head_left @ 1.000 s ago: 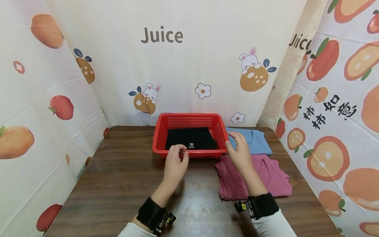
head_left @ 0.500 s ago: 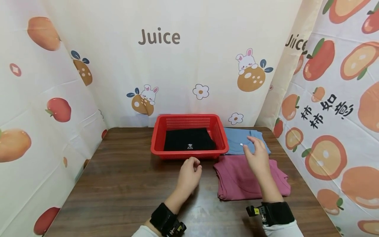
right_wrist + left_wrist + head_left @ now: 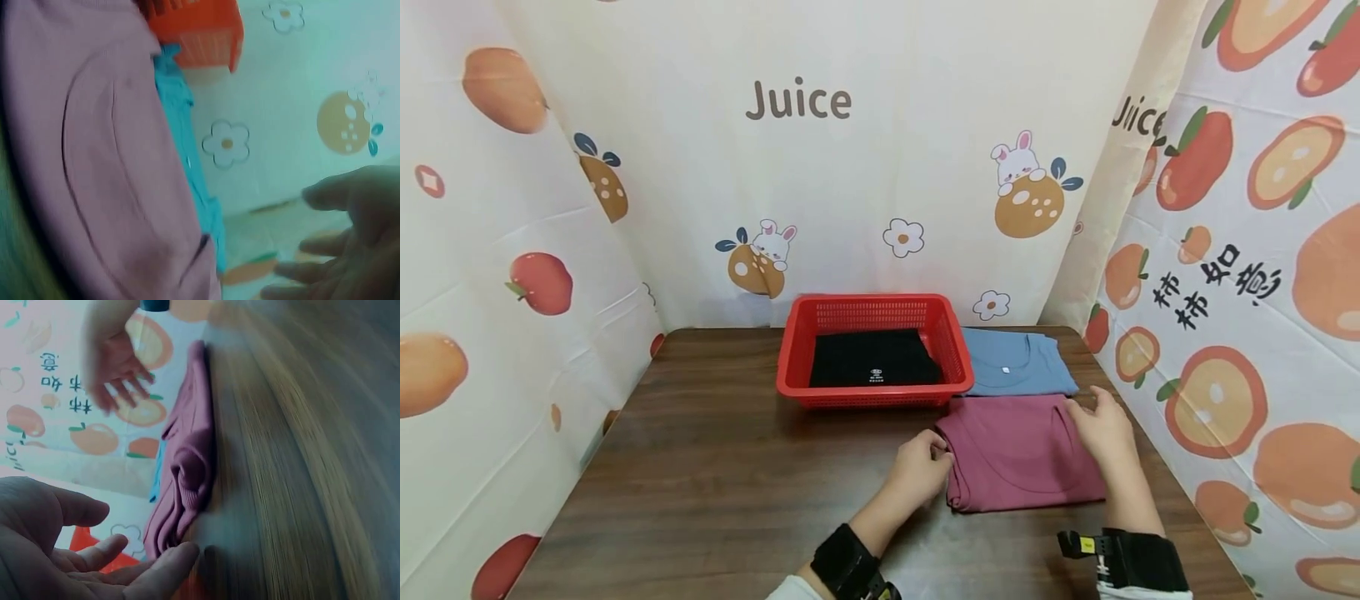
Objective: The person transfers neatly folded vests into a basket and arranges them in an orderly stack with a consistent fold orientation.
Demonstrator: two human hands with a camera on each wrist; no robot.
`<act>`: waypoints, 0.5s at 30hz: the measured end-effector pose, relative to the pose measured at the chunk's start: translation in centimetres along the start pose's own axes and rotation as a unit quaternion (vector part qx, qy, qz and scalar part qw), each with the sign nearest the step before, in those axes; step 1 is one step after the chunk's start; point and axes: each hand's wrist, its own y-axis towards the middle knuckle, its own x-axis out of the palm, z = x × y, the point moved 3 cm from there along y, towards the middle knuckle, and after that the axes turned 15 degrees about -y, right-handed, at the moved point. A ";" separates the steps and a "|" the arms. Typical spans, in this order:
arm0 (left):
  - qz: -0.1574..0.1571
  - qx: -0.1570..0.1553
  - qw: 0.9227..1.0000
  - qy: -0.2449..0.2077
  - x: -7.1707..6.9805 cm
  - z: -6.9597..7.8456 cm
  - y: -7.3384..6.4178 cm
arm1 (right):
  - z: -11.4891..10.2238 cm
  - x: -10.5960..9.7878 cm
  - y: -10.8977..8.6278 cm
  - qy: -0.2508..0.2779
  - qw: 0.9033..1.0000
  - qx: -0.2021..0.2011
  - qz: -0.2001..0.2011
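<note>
A folded dark pink shirt (image 3: 1011, 454) lies on the table, its neckline facing up. My left hand (image 3: 919, 467) is at the shirt's left edge, fingers and thumb loosely bent and apart. In the left wrist view, nothing sits between the left fingers (image 3: 172, 565) and thumb, and the shirt's folded layers show just beyond. Over the shirt's right side hovers my right hand (image 3: 1107, 429), fingers spread. The right wrist view shows that hand's thumb (image 3: 331, 190) and fingers parted, holding nothing, with the shirt off to one side.
A red plastic basket (image 3: 786, 367) stands at the back, holding a folded black garment (image 3: 872, 354) with a small white print. Right of it lies a folded blue shirt (image 3: 1018, 358), directly behind the pink one. Printed curtains (image 3: 850, 183) enclose the back and sides of the wooden table (image 3: 715, 467).
Both hands have moved away from the basket, right and toward the body, to either side of the pink shirt. The basket and the black garment in it stay put.
</note>
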 end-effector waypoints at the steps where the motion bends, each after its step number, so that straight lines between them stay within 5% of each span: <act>1: -0.010 -0.016 1.000 -0.024 0.2 0.0 -0.1 | 0.6 -0.1 0.0 -0.009 1.000 0.012 -0.016; 4: -0.027 -0.073 0.991 -0.109 0.8 -0.1 -0.2 | 2.2 -0.2 -0.2 -0.029 0.997 0.045 -0.061; 7: -0.028 -0.123 0.974 -0.187 1.0 -0.3 -0.3 | 3.1 0.0 -0.4 -0.050 0.993 0.059 -0.094; 15: -0.056 -0.157 0.958 -0.234 1.4 -0.5 -0.2 | 4.2 1.5 -0.5 -0.095 0.986 0.065 -0.121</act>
